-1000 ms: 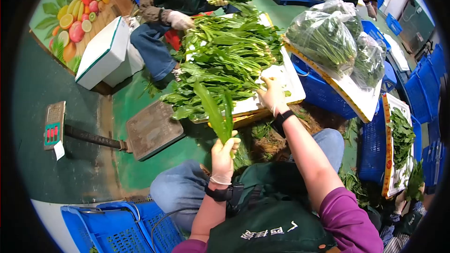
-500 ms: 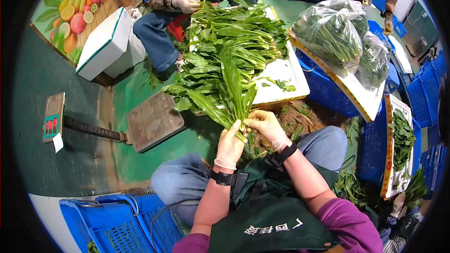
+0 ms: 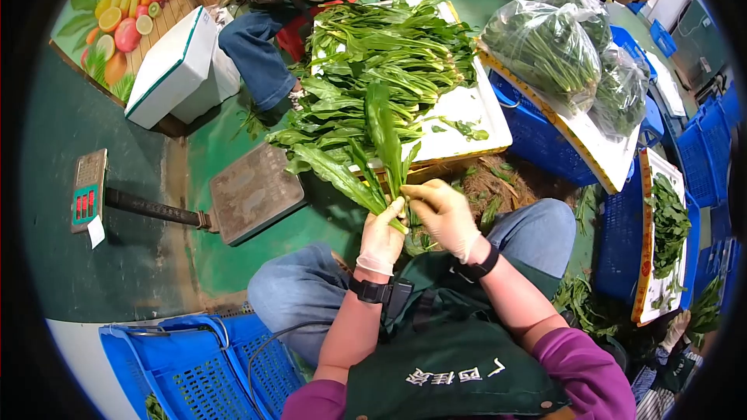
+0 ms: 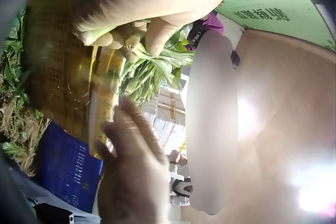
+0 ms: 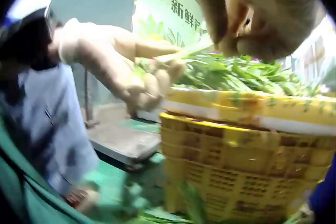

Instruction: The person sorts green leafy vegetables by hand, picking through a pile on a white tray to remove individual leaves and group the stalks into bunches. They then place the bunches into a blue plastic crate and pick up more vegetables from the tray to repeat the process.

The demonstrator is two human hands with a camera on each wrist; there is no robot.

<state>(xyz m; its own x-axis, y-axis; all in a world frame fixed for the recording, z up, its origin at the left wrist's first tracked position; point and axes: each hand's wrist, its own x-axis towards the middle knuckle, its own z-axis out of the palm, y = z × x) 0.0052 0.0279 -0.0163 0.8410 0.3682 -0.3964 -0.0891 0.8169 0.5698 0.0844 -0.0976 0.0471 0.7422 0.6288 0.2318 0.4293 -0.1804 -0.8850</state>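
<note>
Gripping a leafy bunch [image 3: 385, 140] low on its stems, the left hand [image 3: 381, 239] has thumb and fingers closed round it, blades fanning up and away! And look at the right hand [image 3: 443, 216], right up beside those stems, fingers bent and a little parted; it's blurred at the wrist cameras, and whether the fingertips pinch a leaf I cannot tell. All of this just off the near edge of a white foam tray [image 3: 490, 105], and what a load it bears: a broad pile of greens [image 3: 373, 62] heaped across it, scraps on the bare near corner. Under it, a yellow crate [image 5: 210, 166] with slotted walls; its inside is hidden. Over to the right, clear plastic bags [image 3: 537, 54] bulge with greens on a foam board [image 3: 603, 155] atop a blue crate [image 3: 537, 140]. Further along, loose leaves [image 3: 668, 225] lie on a narrow foam panel by another blue basket [image 3: 618, 249]. Down at lower left, blue baskets [image 3: 191, 381], a wisp of green [image 3: 155, 407] showing inside one! Across the tray, a second person clutches leaves too.
</note>
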